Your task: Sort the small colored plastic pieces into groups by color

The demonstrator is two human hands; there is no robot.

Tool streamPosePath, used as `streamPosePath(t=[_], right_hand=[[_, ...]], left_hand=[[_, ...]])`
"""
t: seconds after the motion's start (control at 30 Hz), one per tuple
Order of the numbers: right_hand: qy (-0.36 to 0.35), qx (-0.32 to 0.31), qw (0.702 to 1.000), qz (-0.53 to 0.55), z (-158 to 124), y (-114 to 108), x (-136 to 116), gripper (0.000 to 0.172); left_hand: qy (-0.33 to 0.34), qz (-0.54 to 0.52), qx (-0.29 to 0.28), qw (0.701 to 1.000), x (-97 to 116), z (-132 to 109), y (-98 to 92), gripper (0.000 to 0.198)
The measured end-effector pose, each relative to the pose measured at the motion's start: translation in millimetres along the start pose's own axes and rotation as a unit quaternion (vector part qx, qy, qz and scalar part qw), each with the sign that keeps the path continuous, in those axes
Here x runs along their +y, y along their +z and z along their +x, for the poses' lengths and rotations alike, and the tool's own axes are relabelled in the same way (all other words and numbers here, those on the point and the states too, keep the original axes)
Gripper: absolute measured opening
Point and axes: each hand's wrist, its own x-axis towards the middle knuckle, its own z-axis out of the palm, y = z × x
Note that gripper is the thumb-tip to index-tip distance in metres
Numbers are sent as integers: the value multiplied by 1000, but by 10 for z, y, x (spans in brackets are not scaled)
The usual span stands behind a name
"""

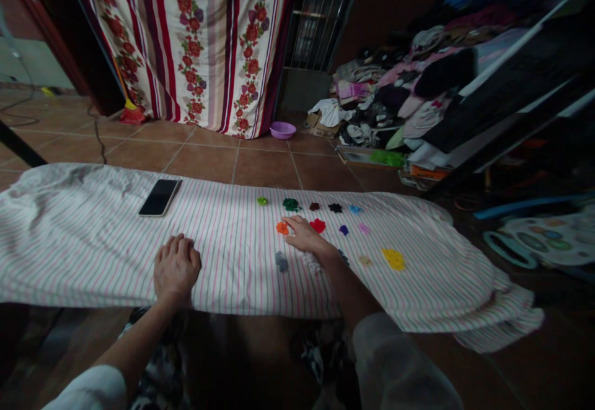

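My right hand [304, 235] reaches over the striped cloth [223, 236], its thumb and forefinger apart at the edge of a pile of small orange pieces [282, 228]. Some pale bits show between those fingers. A red pile [317, 225] lies just beyond the hand. Nearer to me are a grey pile [281, 261] and a whitish pile [311, 262], the latter partly hidden by my wrist. My left hand [176, 267] rests palm down on the cloth, holding nothing, its fingers loosely bent. What the small pieces are is too small to tell.
Further piles include light green [263, 200], dark green [290, 204], black [335, 208] and yellow [393, 259]. A phone [160, 197] lies at the left. Beyond the table are a purple basin [282, 130], a floral curtain [195, 44] and heaped clothes [400, 88].
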Motion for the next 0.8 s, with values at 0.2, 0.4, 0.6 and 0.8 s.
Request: streamPosePath(t=[0.2,0.4,0.6,0.8], right_hand=[[-13,-20,1000,14,40,-13,-37,55],[-31,-8,999,14,45,-15,-119,47],[-40,11,999,24,57,40,-162,36],[-49,39,997,47,79,105,-164,29]], left_hand=[[-2,1,1,1000,-8,-3,18,30],[2,3,9,1000,-13,-1,22,29],[5,3,5,1000,-16,1,21,29],[3,8,13,1000,-7,-1,21,28]])
